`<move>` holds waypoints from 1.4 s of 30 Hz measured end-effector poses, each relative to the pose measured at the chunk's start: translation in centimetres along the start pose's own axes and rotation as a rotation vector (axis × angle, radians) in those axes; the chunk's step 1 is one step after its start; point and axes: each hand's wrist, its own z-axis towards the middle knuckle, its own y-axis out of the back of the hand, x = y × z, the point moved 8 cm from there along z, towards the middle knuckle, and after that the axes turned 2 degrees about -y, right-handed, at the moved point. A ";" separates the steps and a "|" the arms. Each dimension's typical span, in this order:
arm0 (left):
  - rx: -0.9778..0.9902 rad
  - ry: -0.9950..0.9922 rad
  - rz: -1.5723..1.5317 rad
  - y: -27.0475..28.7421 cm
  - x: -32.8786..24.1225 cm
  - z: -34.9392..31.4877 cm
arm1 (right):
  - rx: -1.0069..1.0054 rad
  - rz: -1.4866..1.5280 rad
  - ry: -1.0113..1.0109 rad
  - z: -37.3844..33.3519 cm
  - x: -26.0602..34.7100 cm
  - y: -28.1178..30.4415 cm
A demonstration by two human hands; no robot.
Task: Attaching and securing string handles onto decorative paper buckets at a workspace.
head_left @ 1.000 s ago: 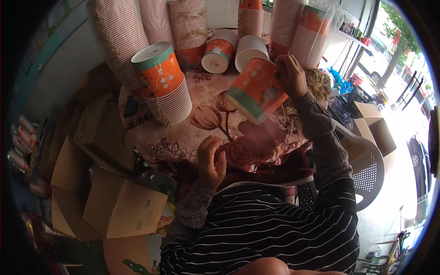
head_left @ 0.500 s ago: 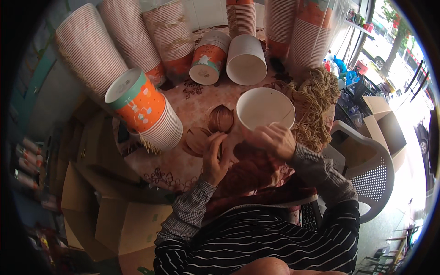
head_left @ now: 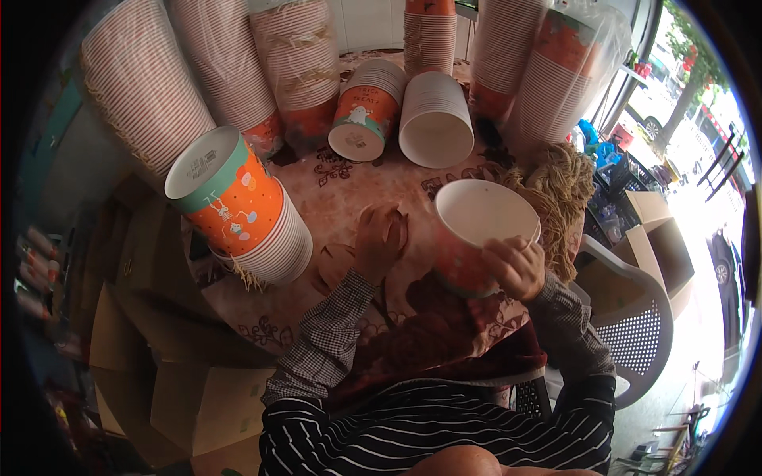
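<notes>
A round table under a pink floral cloth [head_left: 266, 317] fills the middle of the workspace, edged on its far side by tall stacks of paper tubs in clear wrapping [head_left: 147, 83], with an opened cardboard box [head_left: 230, 401] at the person's left and a pale plastic chair [head_left: 651, 333] at the right. On the left of the cloth leans an unwrapped stack of orange tubs [head_left: 250, 208], green base upward; farther back, a short nested set [head_left: 369, 103] and a white tub [head_left: 436, 135] lie side by side. Right of center is a single orange tub [head_left: 464, 266], its pale inside showing, just beside a heap of tan cord [head_left: 559, 186]. A second ago it was tilted in the air; now its mouth faces up, which appears to bring rim and interior within easy reach for the handwork. The right hand [head_left: 516, 268] is at the near rim, fingers bent and apparently grasping it, though whether they also pinch something finer is impossible to tell. The left hand [head_left: 378, 244] has moved forward over the cloth, near the tub but apart from it, fingers half curled; whether they hold anything cannot be seen.
</notes>
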 end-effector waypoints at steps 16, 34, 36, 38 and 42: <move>0.253 0.040 0.070 -2.8 2.2 -3.8 | 0.006 0.095 -0.361 -0.2 -10.7 -6.2; 0.304 0.002 0.069 -3.0 1.8 -3.6 | 0.547 0.290 -0.828 5.3 -11.2 1.0; 0.295 0.007 0.065 -3.0 1.7 -3.5 | 0.486 0.258 -0.824 5.0 -11.1 0.5; 0.300 0.005 0.076 -3.0 1.3 -3.4 | 0.401 0.201 -0.808 4.6 -10.9 0.2; 0.305 0.027 0.088 -2.8 1.7 -3.7 | 0.349 0.191 -0.876 2.5 -9.7 -1.6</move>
